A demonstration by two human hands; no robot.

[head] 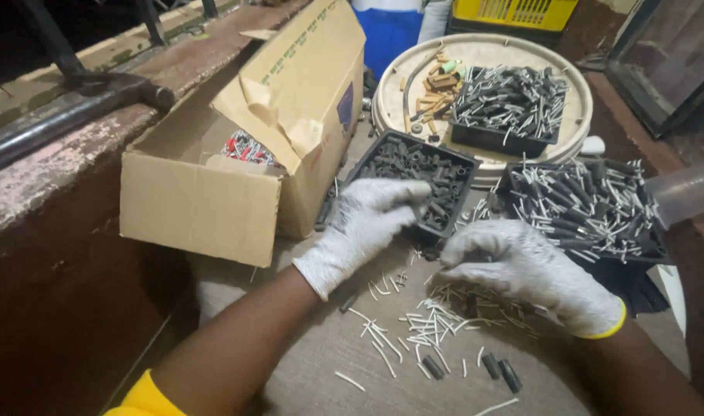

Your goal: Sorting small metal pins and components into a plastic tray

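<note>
Both my hands wear white knit gloves. My left hand (367,223) reaches over the near edge of a black tray (360,166) filled with short black tubes, fingers curled onto them; whether it grips one I cannot tell. My right hand (521,266) hovers over a scatter of thin white sticks (429,323) on the grey surface, fingers bent and pinched together, anything held is hidden. A few loose black tubes (498,370) lie near my right wrist.
An open cardboard box (198,204) stands at left with red-and-grey parts inside. Two more black trays (591,208) (506,100) hold black tubes with white sticks. A round beige lid (575,115) carries one tray and tan pieces. A clear plastic container (687,192) is at right.
</note>
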